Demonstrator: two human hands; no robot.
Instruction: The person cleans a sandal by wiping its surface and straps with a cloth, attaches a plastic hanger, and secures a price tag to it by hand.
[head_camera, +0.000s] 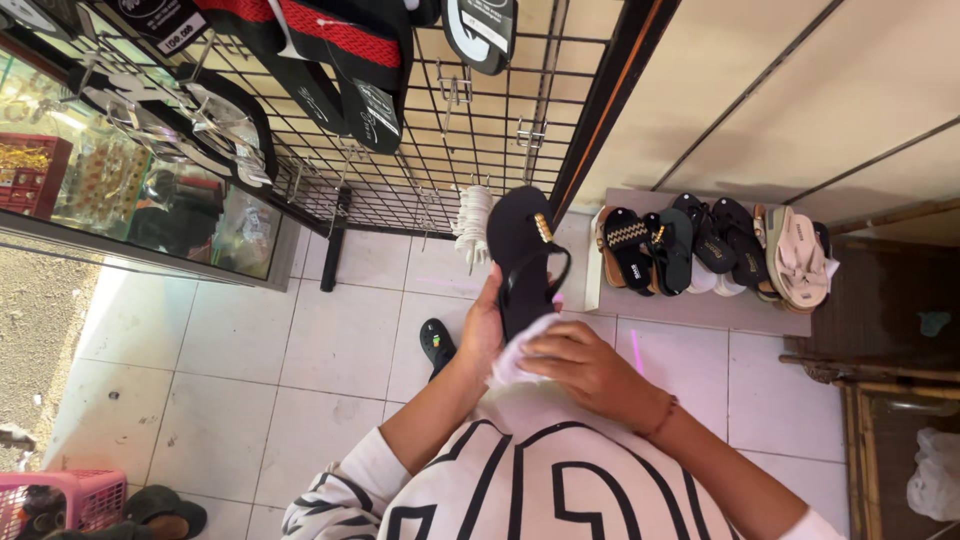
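Left hand (482, 325) grips a black sandal (522, 262) upright by its side, right hand (585, 362) presses a white cloth (520, 350) against its heel end. Behind, a wire rack (400, 170) carries hanging sandals; more pairs (700, 250) line a low shelf.

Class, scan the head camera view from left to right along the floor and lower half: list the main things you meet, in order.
Pink basket → left hand → black sandal → right hand → row of sandals on the low shelf → white bag.

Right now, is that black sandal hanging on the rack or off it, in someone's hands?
Off it. The left hand holds the black sandal up before the wire rack, while the right hand presses a white cloth against it.
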